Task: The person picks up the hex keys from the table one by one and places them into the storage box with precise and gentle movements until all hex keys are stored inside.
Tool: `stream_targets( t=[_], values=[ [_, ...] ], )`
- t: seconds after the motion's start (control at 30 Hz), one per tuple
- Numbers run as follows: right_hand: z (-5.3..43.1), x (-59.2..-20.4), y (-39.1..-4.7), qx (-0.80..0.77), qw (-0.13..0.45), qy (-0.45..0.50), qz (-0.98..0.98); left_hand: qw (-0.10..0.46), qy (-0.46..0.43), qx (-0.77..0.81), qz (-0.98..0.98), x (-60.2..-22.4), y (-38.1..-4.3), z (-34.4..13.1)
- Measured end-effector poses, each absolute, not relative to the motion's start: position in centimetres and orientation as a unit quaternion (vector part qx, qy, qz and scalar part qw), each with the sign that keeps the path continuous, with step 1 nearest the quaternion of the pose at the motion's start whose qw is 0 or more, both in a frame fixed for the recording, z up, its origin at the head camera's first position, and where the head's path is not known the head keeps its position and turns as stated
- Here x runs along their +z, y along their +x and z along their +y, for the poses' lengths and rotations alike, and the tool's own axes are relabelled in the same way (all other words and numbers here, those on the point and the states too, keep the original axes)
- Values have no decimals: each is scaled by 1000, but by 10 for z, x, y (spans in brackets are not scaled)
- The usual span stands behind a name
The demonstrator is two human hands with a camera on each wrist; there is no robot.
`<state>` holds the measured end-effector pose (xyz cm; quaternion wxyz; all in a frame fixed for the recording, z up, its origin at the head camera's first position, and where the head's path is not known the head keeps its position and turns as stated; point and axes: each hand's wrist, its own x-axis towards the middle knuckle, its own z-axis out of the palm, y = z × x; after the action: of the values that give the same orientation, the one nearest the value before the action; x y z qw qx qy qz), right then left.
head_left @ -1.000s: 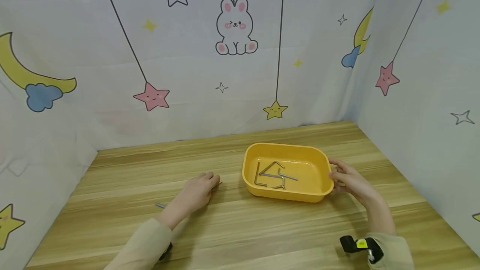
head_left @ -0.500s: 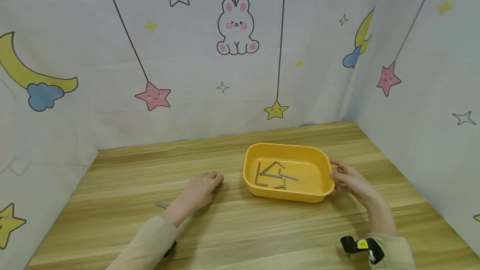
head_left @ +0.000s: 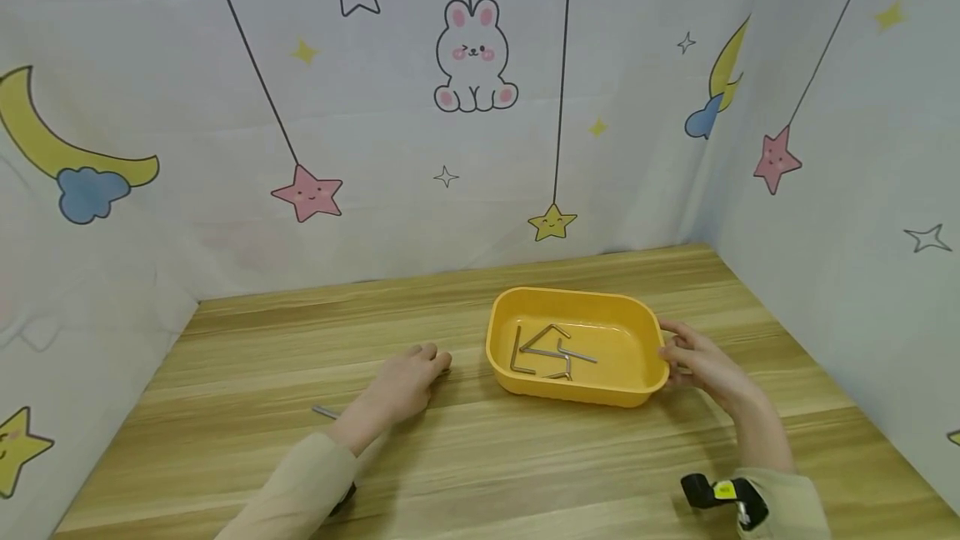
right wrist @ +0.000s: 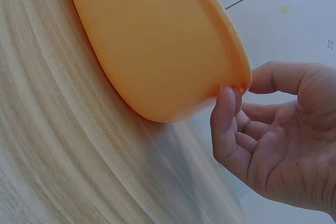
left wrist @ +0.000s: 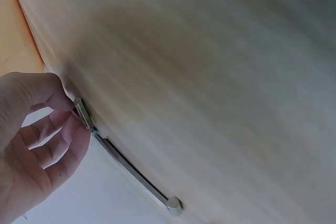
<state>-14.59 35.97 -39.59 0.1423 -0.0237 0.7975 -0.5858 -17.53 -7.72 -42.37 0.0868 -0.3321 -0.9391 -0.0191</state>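
Note:
My left hand [head_left: 405, 382] is low over the table, left of the yellow tray [head_left: 585, 396]. In the left wrist view its thumb and fingertips pinch a small silver hex key [left wrist: 83, 114], mostly hidden by the hand in the head view. A longer metal key [left wrist: 137, 176] lies on the wood, its near end right by the pinched one; its grey end [head_left: 324, 412] shows left of the left wrist in the head view. My right hand [head_left: 701, 362] grips the tray's right end, thumb and fingers at the rim. Several L-shaped hex keys [head_left: 577, 355] lie in the tray.
The wood-grain table [head_left: 480, 473] reaches back to a white curtain [head_left: 390, 107] printed with stars and a rabbit. Another curtain side [head_left: 847, 273] borders the right edge. A black wrist camera [head_left: 723, 494] sits on the right sleeve.
My left hand has shifted slightly right toward the tray, and the light tip seen beyond its fingers is now out of sight. The right hand and the tray stay in place.

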Motion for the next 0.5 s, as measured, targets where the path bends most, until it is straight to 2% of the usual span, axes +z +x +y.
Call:
stream_targets(
  t=[0.37, 0.5],
  values=[
    [359, -396, -146, -586, 142, -24, 798, 73, -332, -33, -940, -422, -170, -75],
    [359, -395, -146, -584, 141, -19, 799, 89, -327, -30, -940, -421, -168, -73]
  ],
)
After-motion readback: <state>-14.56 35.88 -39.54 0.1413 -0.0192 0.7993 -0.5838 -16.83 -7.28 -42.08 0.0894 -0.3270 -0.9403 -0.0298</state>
